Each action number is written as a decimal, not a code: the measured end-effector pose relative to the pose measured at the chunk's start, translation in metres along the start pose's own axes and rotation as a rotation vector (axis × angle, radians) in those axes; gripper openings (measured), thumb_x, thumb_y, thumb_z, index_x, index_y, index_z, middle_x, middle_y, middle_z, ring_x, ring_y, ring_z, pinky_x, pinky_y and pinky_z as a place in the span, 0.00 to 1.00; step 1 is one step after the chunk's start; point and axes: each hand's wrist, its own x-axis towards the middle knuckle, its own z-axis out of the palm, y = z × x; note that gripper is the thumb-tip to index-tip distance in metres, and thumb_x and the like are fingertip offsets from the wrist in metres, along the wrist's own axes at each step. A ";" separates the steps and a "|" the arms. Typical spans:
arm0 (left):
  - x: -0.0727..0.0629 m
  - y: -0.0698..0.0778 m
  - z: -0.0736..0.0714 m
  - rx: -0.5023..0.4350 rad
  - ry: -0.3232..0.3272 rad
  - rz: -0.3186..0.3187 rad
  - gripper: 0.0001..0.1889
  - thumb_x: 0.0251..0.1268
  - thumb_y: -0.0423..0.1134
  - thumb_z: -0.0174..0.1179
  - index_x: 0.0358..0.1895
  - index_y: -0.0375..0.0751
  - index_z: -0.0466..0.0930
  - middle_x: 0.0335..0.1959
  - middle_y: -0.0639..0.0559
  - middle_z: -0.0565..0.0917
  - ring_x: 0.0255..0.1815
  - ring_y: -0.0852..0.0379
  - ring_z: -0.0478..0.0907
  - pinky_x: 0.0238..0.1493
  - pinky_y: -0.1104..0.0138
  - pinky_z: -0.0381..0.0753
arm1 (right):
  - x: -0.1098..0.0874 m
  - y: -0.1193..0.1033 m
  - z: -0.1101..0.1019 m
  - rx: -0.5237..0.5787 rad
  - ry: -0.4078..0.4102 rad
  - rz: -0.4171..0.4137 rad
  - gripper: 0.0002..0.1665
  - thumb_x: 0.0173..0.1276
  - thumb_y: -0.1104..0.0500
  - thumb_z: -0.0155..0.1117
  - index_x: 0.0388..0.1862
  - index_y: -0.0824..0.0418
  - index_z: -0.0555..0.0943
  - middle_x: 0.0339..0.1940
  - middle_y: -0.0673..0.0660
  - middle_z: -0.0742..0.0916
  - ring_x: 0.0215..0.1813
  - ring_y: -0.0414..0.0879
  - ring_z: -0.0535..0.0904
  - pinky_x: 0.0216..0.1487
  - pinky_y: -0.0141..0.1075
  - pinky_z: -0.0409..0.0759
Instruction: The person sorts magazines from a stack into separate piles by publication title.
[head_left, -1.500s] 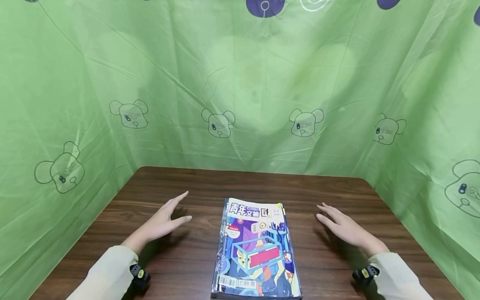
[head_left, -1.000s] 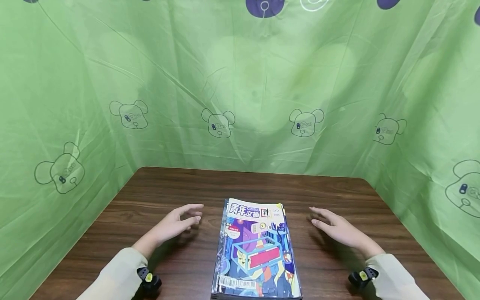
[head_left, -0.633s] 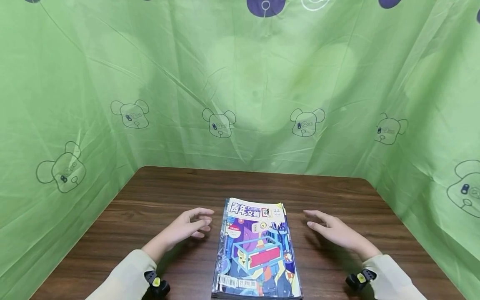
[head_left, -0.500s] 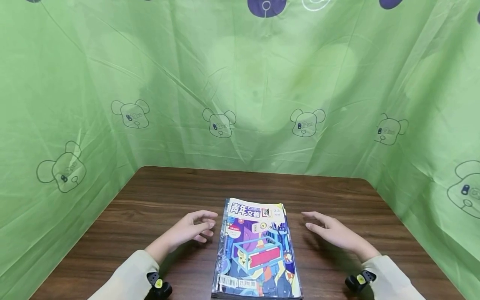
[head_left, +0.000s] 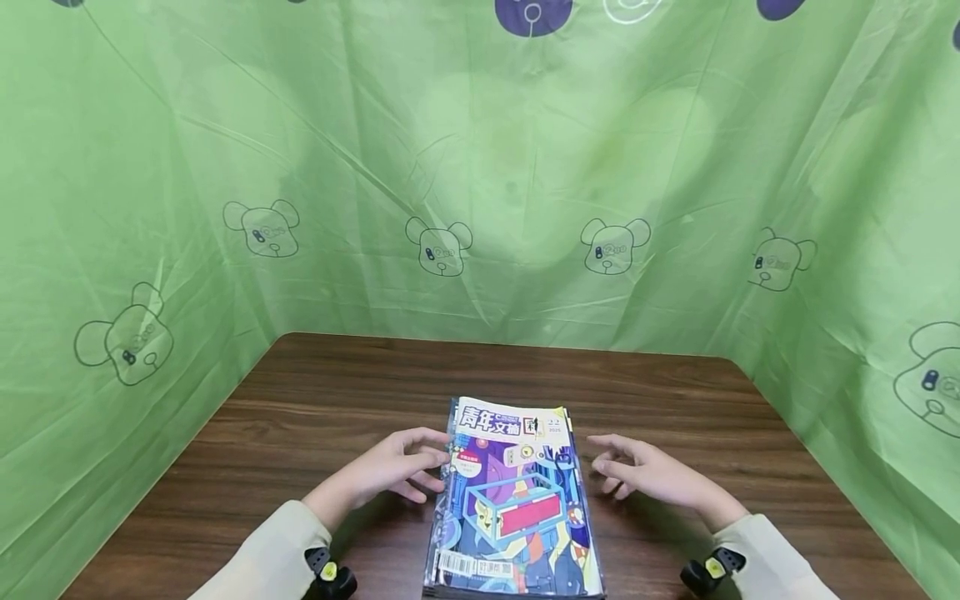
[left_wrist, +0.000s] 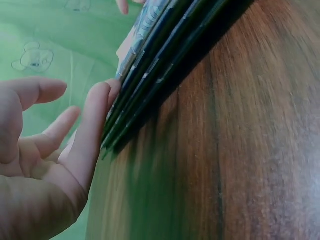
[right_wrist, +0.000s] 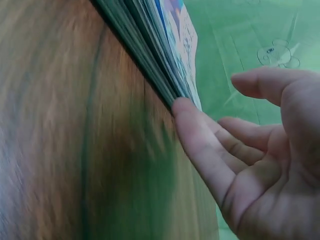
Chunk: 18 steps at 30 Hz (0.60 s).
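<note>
A stack of magazines (head_left: 517, 500) lies on the wooden table, its top cover colourful with a white title band. On its left my left hand (head_left: 390, 467) is spread with relaxed fingers, the tips right at the stack's edge. To the right, my right hand (head_left: 648, 475) hangs loosely bent, a small gap from the stack in the head view. The left wrist view shows several layered magazine edges (left_wrist: 155, 65) beside the fingers. In the right wrist view the page edges (right_wrist: 150, 45) appear beyond the fingertips. Neither hand holds anything.
The dark wood table (head_left: 337, 367) has rounded far corners. A green curtain (head_left: 480, 150) printed with bear faces encloses the back and both sides. Each wrist carries a black camera, such as the left one (head_left: 333, 581).
Both hands have moved inward toward the stack, the left one up to its edge. The right hand's fingers have bent a little more. The magazines have stayed in place.
</note>
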 end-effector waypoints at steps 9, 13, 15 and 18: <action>0.001 0.004 0.000 -0.003 -0.056 -0.046 0.31 0.73 0.45 0.58 0.72 0.32 0.63 0.55 0.39 0.81 0.46 0.42 0.85 0.42 0.53 0.88 | 0.005 0.000 0.020 0.083 -0.073 0.121 0.44 0.78 0.53 0.55 0.75 0.81 0.50 0.40 0.61 0.85 0.36 0.56 0.85 0.35 0.47 0.88; 0.004 0.004 0.004 -0.026 -0.076 -0.041 0.31 0.74 0.44 0.58 0.73 0.31 0.62 0.55 0.39 0.81 0.47 0.42 0.85 0.45 0.54 0.87 | 0.006 0.002 0.025 0.118 -0.089 0.141 0.45 0.78 0.53 0.57 0.74 0.83 0.48 0.36 0.61 0.86 0.34 0.55 0.85 0.34 0.46 0.88; 0.005 0.004 0.007 -0.047 -0.086 -0.039 0.31 0.74 0.43 0.58 0.73 0.29 0.62 0.55 0.38 0.80 0.47 0.42 0.85 0.46 0.54 0.87 | 0.007 0.002 0.026 0.120 -0.089 0.148 0.45 0.78 0.54 0.57 0.74 0.84 0.49 0.36 0.61 0.85 0.33 0.54 0.85 0.33 0.45 0.88; 0.007 0.004 0.011 -0.073 -0.089 -0.041 0.32 0.73 0.42 0.58 0.72 0.27 0.62 0.56 0.37 0.79 0.47 0.41 0.84 0.47 0.55 0.87 | 0.007 0.001 0.026 0.119 -0.087 0.148 0.44 0.77 0.55 0.57 0.74 0.84 0.49 0.36 0.61 0.84 0.32 0.52 0.85 0.33 0.44 0.88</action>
